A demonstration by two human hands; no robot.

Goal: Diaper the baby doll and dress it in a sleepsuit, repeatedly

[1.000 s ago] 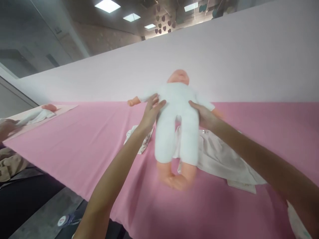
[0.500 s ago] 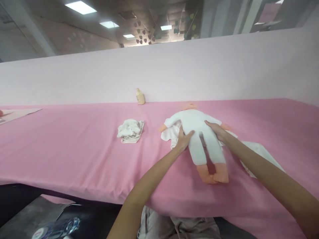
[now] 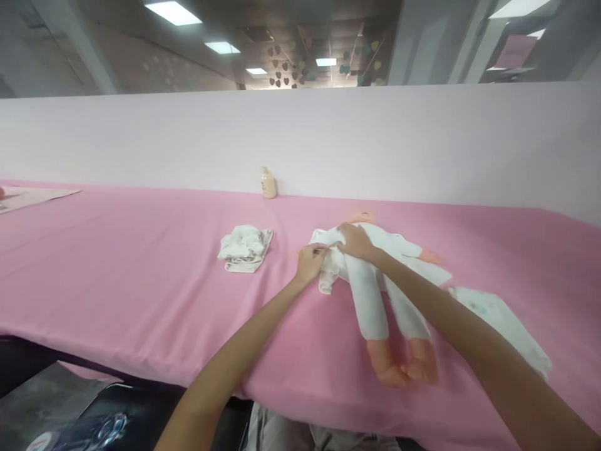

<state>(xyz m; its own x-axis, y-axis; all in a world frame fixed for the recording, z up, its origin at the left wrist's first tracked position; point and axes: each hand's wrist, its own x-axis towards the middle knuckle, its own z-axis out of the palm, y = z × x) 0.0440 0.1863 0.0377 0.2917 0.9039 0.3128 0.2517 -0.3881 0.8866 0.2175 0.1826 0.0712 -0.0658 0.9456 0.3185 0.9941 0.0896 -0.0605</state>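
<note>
White cloth (image 3: 325, 237) pinched in left fingers (image 3: 320, 247); one doll (image 3: 367, 297) under right fingers (image 3: 346, 230), grip unclear.

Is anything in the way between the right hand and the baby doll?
Nothing visible: the right hand lies right on the white-bodied doll with peach feet. The crumpled white cloth bundle sits off to the left, not between them.

Both hands (image 3: 357, 242) have moved from the doll's (image 3: 362, 282) sides to, apparently, one arm (image 3: 328, 236).
</note>
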